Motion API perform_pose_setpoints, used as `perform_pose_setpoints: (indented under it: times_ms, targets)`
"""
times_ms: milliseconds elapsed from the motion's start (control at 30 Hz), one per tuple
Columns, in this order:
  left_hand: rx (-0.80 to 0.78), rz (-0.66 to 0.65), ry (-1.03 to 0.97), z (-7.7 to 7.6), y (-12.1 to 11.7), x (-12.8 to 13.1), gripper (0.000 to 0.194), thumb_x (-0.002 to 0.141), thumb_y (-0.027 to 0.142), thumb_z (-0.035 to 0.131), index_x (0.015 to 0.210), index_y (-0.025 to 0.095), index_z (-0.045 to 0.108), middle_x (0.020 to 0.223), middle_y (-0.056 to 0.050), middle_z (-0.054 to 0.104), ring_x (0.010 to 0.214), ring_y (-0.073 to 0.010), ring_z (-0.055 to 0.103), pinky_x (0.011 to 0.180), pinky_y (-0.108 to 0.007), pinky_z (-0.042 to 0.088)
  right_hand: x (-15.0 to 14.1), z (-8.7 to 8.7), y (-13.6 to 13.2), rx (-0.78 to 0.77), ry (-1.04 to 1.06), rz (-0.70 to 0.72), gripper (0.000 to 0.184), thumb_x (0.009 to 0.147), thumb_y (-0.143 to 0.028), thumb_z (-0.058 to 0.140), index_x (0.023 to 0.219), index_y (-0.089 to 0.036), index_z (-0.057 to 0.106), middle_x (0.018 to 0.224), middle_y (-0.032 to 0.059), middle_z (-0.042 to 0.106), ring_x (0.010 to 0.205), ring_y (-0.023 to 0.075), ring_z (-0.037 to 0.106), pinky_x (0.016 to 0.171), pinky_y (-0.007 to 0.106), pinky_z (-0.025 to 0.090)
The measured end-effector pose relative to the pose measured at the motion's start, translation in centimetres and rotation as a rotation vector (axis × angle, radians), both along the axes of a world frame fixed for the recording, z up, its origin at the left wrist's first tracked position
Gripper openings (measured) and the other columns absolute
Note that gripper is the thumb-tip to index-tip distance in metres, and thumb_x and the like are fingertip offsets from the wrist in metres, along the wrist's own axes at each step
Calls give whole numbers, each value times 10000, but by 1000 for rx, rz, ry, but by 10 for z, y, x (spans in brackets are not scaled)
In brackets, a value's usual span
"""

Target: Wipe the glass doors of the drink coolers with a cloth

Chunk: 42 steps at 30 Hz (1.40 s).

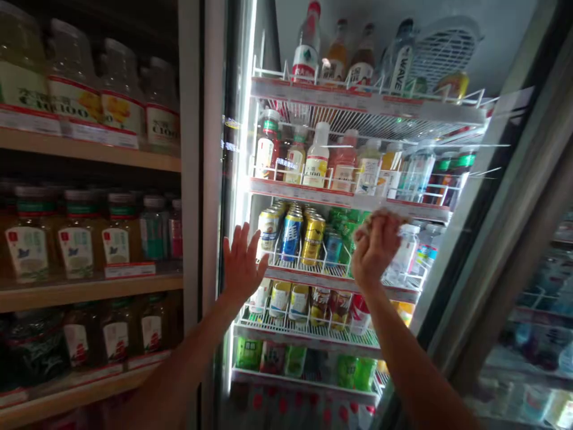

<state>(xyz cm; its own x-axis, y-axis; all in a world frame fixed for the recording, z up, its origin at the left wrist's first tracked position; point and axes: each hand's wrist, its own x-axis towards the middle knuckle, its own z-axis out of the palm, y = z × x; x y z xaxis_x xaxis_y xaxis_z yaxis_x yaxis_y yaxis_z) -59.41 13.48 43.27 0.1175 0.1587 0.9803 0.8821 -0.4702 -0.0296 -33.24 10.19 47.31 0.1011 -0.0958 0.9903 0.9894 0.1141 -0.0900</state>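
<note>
My left hand [243, 263] is raised with its fingers spread, at the left side of a lit drinks fridge; it appears to lie flat against the glass door. In my right hand [375, 254] is a crumpled brownish cloth [385, 220], gripped with bent fingers and held up before the middle shelves. The cloth is slightly blurred, and I cannot tell how firmly it touches the glass. Behind the hands stand a blue can [292, 236], a gold can [313, 240] and a white and gold can [268, 233] in wire-fronted rows.
Bottles fill the upper fridge shelves, among them a red-capped bottle [307, 48]. A metal door frame [496, 239] slants along the right. To the left, a wooden shelf [89, 286] carries several juice bottles [74, 236]. A grey upright post [192, 149] divides it from the fridge.
</note>
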Motion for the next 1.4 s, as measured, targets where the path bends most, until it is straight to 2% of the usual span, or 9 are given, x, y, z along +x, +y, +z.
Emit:
perform_pose_setpoints:
  times_ms: [133, 367, 533, 600, 733, 967, 1133, 1333, 1400]
  targets:
    - [-47, 3, -24, 6, 3, 0, 605, 885, 357, 440, 1428, 190, 231, 1506, -144, 200, 1409, -262, 117, 1129, -493, 125, -35, -11, -1, -222, -473, 71, 470, 894, -252, 412, 1363, -223, 400, 1408, 76, 423, 1386, 218, 225, 1109, 464, 203]
    - [-57, 10, -14, 2, 4, 1, 582, 891, 351, 422, 1423, 195, 244, 1496, -141, 236, 1404, -259, 147, 1126, -508, 133, 3, 21, 6, 73, 73, -56, 478, 923, -306, 324, 1370, -155, 397, 1427, 181, 363, 1353, 309, 286, 1036, 560, 261]
    - [-6, 6, -39, 2, 6, 3, 628, 889, 354, 431, 1441, 188, 181, 1502, -153, 201, 1408, -264, 114, 1126, -505, 126, -39, 12, 6, -179, -415, 37, 494, 894, -259, 393, 1387, -255, 362, 1404, 68, 425, 1373, 240, 256, 1091, 501, 233]
    - [-3, 3, -27, 2, 6, 3, 628, 889, 355, 433, 1441, 194, 181, 1501, -149, 209, 1407, -259, 124, 1129, -493, 127, -41, 21, 7, -185, -405, 40, 510, 889, -255, 391, 1397, -263, 345, 1418, 59, 405, 1372, 242, 254, 1097, 509, 213]
    - [-19, 8, 4, 3, 4, -1, 623, 893, 353, 426, 1441, 194, 175, 1497, -146, 224, 1405, -248, 138, 1131, -481, 133, -38, 41, 13, -117, -49, 5, 533, 887, -236, 341, 1418, -201, 314, 1484, 105, 271, 1392, 310, 169, 1066, 581, 197]
    - [-98, 63, -42, 0, 6, -26, 628, 897, 396, 401, 1436, 159, 184, 1494, -166, 223, 1404, -264, 141, 1124, -509, 132, -91, 17, 17, -289, -620, 121, 490, 887, -309, 432, 1372, -272, 373, 1435, 30, 386, 1384, 221, 207, 1140, 489, 82]
    - [-134, 100, -52, -3, 4, -44, 612, 902, 405, 373, 1432, 157, 196, 1499, -159, 217, 1406, -259, 138, 1123, -511, 134, -109, 54, 30, -223, -373, 178, 517, 895, -266, 393, 1406, -222, 327, 1470, 96, 311, 1395, 290, 158, 1107, 572, 98]
    - [-88, 136, -85, -4, -3, -58, 591, 901, 401, 370, 1416, 139, 247, 1482, -166, 263, 1400, -247, 174, 1132, -479, 130, -158, 27, 34, -323, -852, 239, 494, 905, -235, 378, 1396, -260, 325, 1439, 7, 387, 1390, 184, 198, 1157, 454, 58]
    - [-80, 142, -101, -2, -5, -63, 585, 899, 393, 372, 1412, 136, 259, 1476, -165, 280, 1397, -248, 188, 1135, -473, 122, -161, 33, 34, -322, -795, 228, 467, 921, -274, 362, 1387, -273, 342, 1433, 6, 397, 1382, 194, 223, 1153, 479, 29]
